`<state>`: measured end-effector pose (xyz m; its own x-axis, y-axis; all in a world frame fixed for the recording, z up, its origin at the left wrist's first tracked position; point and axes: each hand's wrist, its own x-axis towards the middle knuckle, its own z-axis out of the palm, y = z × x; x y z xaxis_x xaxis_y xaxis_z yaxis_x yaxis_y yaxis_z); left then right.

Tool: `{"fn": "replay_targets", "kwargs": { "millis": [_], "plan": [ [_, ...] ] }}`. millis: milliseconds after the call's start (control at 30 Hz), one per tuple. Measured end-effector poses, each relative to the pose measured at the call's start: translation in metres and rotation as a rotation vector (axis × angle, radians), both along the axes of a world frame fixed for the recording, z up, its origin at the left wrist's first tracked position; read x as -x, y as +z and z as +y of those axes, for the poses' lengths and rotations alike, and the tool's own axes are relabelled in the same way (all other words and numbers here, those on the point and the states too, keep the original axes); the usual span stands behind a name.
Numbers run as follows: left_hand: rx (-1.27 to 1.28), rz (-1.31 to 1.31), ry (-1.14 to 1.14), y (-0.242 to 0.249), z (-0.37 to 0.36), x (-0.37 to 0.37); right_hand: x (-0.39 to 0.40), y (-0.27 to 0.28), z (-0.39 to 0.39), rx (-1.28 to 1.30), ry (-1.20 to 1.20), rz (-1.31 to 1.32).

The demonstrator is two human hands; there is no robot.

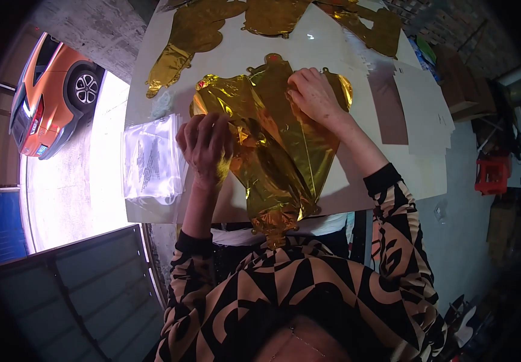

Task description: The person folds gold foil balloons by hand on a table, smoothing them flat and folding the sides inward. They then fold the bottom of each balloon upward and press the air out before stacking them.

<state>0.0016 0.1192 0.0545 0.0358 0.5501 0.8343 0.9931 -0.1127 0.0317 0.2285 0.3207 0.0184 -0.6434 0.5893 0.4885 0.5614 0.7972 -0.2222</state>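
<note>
A shiny gold foil balloon [272, 157], flat and creased, lies in front of me on the table, its narrow lower end hanging over the near edge. At its left side is my left hand [205, 148], closed, with curled fingers gripping the foil edge; the fingertips are partly hidden. My right hand [316, 96] rests on the upper right of the balloon, fingers bent and drawn together on the foil. Left of my left hand sits a stack of clear plastic bags [152, 160] with dark print.
More flat gold foil balloons [197, 30] lie along the far side of the white table [345, 172]. Cardboard sheets [420, 108] are at the right. A red stool [491, 175] and boxes [462, 84] stand beyond. An orange car [61, 90] is outside at left.
</note>
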Motion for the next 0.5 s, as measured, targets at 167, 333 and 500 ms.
{"fn": "replay_targets", "kwargs": {
  "millis": [167, 333, 500],
  "plan": [
    [-0.032, -0.016, 0.054, 0.017, -0.009, 0.0, -0.004, 0.003, -0.006, 0.021, 0.011, -0.127],
    [-0.006, -0.017, 0.095, 0.026, -0.015, 0.0, -0.003, 0.005, -0.005, 0.098, -0.048, -0.187],
    [-0.013, -0.02, 0.098, 0.029, -0.015, 0.001, 0.004, 0.008, 0.002, 0.008, -0.113, -0.088]
  ]
}}
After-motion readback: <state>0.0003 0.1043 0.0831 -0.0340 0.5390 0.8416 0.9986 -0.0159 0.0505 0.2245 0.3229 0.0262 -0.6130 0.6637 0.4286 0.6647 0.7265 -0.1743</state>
